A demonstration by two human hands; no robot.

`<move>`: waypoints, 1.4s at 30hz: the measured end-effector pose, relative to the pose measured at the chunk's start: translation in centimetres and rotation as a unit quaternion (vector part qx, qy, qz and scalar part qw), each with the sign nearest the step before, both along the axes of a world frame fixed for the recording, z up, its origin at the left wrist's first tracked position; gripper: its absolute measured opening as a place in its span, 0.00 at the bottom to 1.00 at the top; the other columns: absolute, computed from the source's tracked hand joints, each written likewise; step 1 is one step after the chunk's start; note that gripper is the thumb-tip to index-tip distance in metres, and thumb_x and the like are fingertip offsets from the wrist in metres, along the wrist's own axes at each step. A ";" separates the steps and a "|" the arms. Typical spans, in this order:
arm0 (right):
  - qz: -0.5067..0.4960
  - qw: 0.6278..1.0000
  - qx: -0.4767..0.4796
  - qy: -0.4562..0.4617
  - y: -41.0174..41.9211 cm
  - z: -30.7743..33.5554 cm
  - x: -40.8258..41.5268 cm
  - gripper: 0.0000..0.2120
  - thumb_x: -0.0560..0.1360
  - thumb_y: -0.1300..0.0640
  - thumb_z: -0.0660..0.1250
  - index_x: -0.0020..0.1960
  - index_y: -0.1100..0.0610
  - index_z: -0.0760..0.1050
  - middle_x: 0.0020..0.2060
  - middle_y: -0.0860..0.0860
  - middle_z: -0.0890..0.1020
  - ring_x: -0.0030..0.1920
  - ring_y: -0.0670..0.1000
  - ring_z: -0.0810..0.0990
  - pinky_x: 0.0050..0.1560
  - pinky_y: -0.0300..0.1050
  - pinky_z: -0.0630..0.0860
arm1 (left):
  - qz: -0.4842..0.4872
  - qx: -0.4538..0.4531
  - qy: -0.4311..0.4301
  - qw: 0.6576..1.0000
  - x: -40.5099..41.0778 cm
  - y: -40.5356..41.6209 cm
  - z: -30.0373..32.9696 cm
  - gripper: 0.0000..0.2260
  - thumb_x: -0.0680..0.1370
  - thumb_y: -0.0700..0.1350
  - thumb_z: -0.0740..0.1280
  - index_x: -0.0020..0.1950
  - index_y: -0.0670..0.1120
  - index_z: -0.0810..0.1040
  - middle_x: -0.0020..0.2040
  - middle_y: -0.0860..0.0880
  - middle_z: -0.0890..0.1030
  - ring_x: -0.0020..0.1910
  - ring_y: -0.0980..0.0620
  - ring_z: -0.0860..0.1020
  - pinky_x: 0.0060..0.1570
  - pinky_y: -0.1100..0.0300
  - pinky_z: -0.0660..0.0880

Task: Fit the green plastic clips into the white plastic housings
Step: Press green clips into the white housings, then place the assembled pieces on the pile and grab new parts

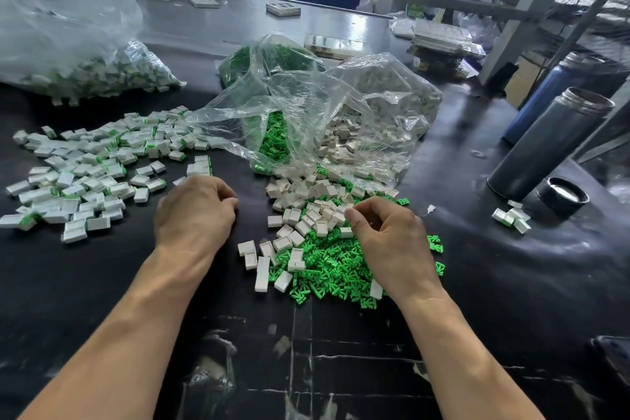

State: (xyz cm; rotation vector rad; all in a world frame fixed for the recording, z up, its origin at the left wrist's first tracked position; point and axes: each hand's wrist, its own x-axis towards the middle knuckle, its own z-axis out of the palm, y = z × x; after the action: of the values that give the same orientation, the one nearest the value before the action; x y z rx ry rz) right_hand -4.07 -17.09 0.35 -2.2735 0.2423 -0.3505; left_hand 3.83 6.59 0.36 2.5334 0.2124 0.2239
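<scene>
Clips [327,269], green and loose, lie heaped on the black bench [341,368] right in front of us, with the white housings [306,215] spilled over the far side of the same heap. Our right hand [392,242] rests on top of this heap, fingers curled with the thumb and forefinger drawn together at the edge of the housings; whether they already pinch a part we cannot tell. Our left hand [196,211] sits just left of the heap on bare bench, fingers curled under, and what it holds, if anything, is hidden from us.

We judge this to be the picking step, between one assembly and the next. The next move calls for one housing and one clip, turned so the clip meets the open end of the housing, then pressed home.

Finished pieces [85,174], white with green showing, spread across the bench to our left. Behind the heap, clear plastic bags [306,106] hold more clips and housings. At right stand a grey flask [549,143] and its black cap [562,196].
</scene>
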 end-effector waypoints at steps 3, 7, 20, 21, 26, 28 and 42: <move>0.007 0.999 -0.027 0.031 -0.4 0.2 -0.2 0.07 0.79 0.45 0.72 0.47 0.47 0.83 0.39 0.42 0.81 0.44 0.48 0.80 0.51 0.52 0.80 | 0.020 0.031 -0.007 0.999 0.1 0.4 0.1 0.02 0.77 0.48 0.74 0.48 0.53 0.86 0.53 0.47 0.84 0.54 0.42 0.81 0.57 0.49 0.77; 0.033 0.998 -0.027 0.048 -0.8 0.3 -0.4 0.02 0.76 0.47 0.75 0.46 0.43 0.84 0.42 0.38 0.82 0.42 0.40 0.77 0.52 0.48 0.79 | -0.007 0.033 -0.059 0.998 -0.2 0.1 0.2 0.07 0.78 0.44 0.73 0.56 0.50 0.84 0.58 0.44 0.80 0.56 0.41 0.80 0.59 0.46 0.77; 0.088 0.983 -0.147 0.060 -0.2 -0.9 0.3 0.07 0.76 0.45 0.75 0.52 0.38 0.80 0.47 0.35 0.75 0.44 0.32 0.71 0.48 0.36 0.65 | -0.135 -0.028 0.070 0.988 -1.1 -2.6 -0.3 0.04 0.75 0.52 0.77 0.47 0.58 0.83 0.49 0.57 0.81 0.50 0.55 0.79 0.52 0.58 0.74; 0.087 0.982 -0.154 0.057 -0.1 -1.0 0.5 0.06 0.76 0.45 0.75 0.51 0.39 0.80 0.47 0.35 0.75 0.45 0.32 0.71 0.48 0.38 0.65 | -0.135 -0.032 0.069 0.988 -1.2 -2.6 -0.3 0.04 0.75 0.52 0.77 0.44 0.58 0.82 0.48 0.58 0.81 0.48 0.56 0.79 0.50 0.59 0.74; 0.105 0.978 -0.178 0.034 0.0 -1.1 0.6 0.03 0.77 0.46 0.74 0.49 0.42 0.80 0.48 0.36 0.75 0.49 0.39 0.75 0.52 0.38 0.67 | -0.129 -0.073 0.056 0.987 -1.4 -2.6 -0.1 0.05 0.74 0.51 0.77 0.43 0.55 0.83 0.40 0.60 0.82 0.42 0.62 0.78 0.44 0.60 0.72; 0.120 0.975 -0.187 0.030 0.1 -1.0 0.5 0.04 0.77 0.46 0.73 0.49 0.42 0.80 0.49 0.37 0.76 0.52 0.42 0.77 0.55 0.39 0.69 | -0.135 -0.104 0.049 0.984 -1.5 -2.6 0.1 0.04 0.74 0.50 0.77 0.43 0.55 0.83 0.38 0.59 0.84 0.41 0.60 0.81 0.46 0.59 0.77; 0.073 0.985 0.144 -0.057 0.3 -0.7 0.0 0.07 0.80 0.55 0.71 0.50 0.42 0.79 0.41 0.43 0.84 0.40 0.41 0.82 0.39 0.33 0.77 | -0.239 -0.450 0.061 0.859 -3.3 -4.4 1.7 0.07 0.74 0.42 0.75 0.51 0.46 0.85 0.47 0.45 0.87 0.36 0.57 0.82 0.36 0.66 0.77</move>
State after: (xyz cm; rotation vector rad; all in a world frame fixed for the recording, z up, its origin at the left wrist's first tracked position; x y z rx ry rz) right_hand -4.07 -16.80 -0.37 -1.9663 0.0623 -0.3435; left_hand 0.49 2.20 2.05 1.5845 -0.2301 -0.2033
